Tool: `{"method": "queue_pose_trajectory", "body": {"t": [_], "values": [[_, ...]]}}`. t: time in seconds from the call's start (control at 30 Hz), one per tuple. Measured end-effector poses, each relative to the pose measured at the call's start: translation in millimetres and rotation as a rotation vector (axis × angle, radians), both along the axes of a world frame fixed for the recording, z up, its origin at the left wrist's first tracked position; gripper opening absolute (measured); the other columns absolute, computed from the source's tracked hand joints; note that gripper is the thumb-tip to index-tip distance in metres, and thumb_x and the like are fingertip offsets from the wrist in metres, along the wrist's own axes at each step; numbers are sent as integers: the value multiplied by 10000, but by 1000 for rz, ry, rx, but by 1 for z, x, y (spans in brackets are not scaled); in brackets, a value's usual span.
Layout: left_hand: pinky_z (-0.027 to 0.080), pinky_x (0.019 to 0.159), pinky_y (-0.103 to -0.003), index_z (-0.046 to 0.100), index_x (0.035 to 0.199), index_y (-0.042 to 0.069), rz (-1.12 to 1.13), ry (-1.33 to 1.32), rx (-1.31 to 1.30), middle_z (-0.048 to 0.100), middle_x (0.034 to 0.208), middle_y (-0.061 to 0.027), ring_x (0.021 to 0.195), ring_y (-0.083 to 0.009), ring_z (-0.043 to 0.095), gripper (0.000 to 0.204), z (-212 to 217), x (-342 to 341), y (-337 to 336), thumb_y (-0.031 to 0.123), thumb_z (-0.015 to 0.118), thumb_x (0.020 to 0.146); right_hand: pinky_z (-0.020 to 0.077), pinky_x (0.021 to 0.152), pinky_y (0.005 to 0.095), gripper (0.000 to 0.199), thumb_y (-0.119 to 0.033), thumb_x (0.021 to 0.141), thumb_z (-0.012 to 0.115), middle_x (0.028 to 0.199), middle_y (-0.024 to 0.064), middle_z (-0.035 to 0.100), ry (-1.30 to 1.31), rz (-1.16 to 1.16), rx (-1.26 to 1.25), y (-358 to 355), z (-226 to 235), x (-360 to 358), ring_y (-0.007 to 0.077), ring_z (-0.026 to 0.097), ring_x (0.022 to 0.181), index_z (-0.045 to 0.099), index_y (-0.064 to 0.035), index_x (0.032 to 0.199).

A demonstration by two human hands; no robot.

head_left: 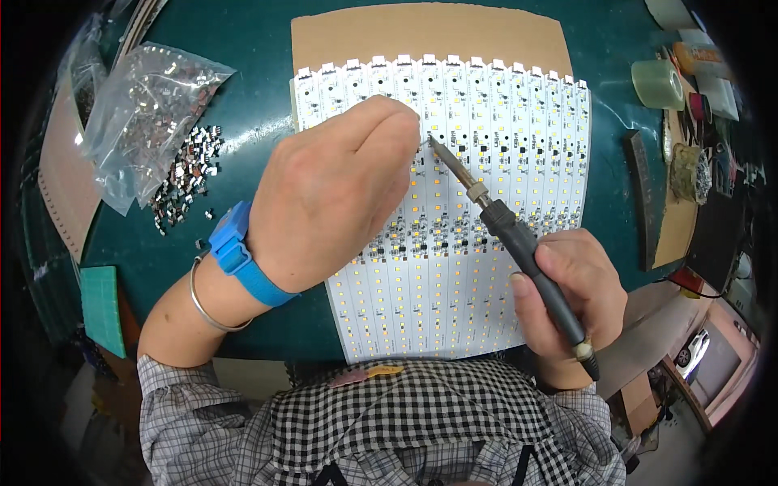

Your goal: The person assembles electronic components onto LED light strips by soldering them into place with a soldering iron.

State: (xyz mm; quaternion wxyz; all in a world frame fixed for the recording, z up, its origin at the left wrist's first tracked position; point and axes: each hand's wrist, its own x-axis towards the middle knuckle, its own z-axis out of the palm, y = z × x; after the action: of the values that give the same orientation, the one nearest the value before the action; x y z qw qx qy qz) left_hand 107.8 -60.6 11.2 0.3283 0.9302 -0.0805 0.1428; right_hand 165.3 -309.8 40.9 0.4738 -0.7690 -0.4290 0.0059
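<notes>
My right hand (571, 296) is closed round the dark handle of a soldering iron (519, 239), which slants up to the left. The iron's tip is at a panel of white LED strip boards (454, 283), on their upper part. Beside that tip is my left hand (340, 174), its fingers pinched together over the boards. A thin silvery wire just shows between its fingertips and the iron; most of it is hidden by the hand. Small yellow LEDs and dark parts dot the boards, and white connectors (403, 61) line their far ends. A blue wrist strap (243, 257) circles my left wrist.
Under the boards lies brown cardboard (438, 28) on a green mat (251, 49). Loose small connectors (190, 170) are heaped at the left, by a clear bag (150, 113) of similar parts. At the right are a dark metal bar (640, 198) and a tape roll (658, 85).
</notes>
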Motion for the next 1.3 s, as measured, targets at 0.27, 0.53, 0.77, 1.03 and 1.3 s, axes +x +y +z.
{"method": "queue_pose_trajectory", "body": {"t": [0.27,0.53,0.77,1.03,1.3], "values": [[535,609,-360,564,918,21,-11,-14,20,621,970,-107,737,-298,650,158,-2,2,-2,-45,661,811,558,593,355,363,48,691,835,777,124,682,-24,5,-56,2,3,-2,275,687,675,653,-7,999],[557,643,-338,602,929,19,-10,36,29,679,1037,-105,776,-292,688,144,0,1,-1,-37,696,835,561,590,350,352,40,683,847,771,127,685,-30,0,-79,2,6,-3,273,689,675,663,-5,980],[551,630,-337,595,912,21,1,26,43,684,1033,-103,760,-286,685,139,0,2,-2,-32,697,833,559,585,349,361,27,684,855,784,136,689,-52,4,-87,2,6,-4,282,694,680,662,4,988],[525,590,-389,541,915,16,-44,-39,7,589,920,-114,718,-320,627,209,-2,1,0,-33,676,763,527,689,374,337,-12,790,757,864,164,661,-13,-223,167,-26,2,-3,253,641,714,616,30,1093],[533,605,-388,544,927,13,-49,-45,22,613,936,-111,748,-321,641,211,1,-1,-2,-34,674,767,516,810,308,242,-123,1002,585,969,194,683,-349,-946,399,-131,-7,53,218,649,835,606,47,1174]]}}
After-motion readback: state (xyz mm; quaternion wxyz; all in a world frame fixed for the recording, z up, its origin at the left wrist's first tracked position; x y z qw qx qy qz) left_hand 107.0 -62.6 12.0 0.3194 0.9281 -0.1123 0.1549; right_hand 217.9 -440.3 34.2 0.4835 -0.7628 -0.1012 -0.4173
